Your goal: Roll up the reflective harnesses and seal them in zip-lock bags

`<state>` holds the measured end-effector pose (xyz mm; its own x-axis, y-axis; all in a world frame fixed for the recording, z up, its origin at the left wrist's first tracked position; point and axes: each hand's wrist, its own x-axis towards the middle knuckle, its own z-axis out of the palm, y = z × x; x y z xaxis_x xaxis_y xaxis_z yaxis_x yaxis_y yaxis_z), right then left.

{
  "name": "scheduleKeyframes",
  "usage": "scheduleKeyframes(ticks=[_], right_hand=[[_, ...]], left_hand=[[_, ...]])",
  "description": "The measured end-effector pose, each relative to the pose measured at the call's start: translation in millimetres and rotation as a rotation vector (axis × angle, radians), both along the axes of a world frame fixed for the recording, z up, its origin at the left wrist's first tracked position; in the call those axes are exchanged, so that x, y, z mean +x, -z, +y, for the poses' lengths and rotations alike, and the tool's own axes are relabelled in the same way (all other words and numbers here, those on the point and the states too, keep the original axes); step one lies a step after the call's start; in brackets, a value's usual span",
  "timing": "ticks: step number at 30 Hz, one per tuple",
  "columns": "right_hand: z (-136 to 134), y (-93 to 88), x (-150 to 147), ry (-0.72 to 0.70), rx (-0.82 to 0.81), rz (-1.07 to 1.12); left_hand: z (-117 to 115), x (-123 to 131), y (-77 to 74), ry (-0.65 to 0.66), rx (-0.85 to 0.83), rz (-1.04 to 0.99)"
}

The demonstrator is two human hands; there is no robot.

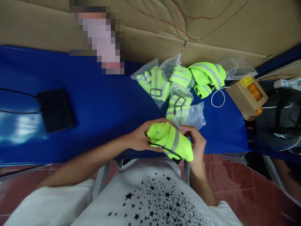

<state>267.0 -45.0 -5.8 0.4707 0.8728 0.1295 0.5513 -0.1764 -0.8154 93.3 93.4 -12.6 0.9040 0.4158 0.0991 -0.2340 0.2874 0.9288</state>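
At lower centre, the left hand (138,138) grips the neon bundle (168,135); the right hand (198,142) meets its right side, fingertips hidden, grip unclear. A slack hold could let the folds spring loose over the near edge. The blue table (105,94) crosses mid-frame, tan wall (152,44) above, red tiles (230,179) below.
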Motion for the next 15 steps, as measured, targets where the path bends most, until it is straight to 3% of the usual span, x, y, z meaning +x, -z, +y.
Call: scheduleKeyframes(ticks=[4,8,12,15], right_hand=[[0,3.2,-2,0.025,0.003,0.168],[-2,2.9,5,0.081,0.038,0.172],[-1,0.2,3,0.176,0.122,0.12],[-1,-1.2,-2,0.217,0.181,0.006]], left_hand=[[2,2,-0.8,0.06,0.172,-0.061],[4,0,1.1,0.045,0.197,-0.047],[2,0,-1.4,-0.029,0.158,0.013],[-2,2,-4.7,-0.17,0.074,0.144]])
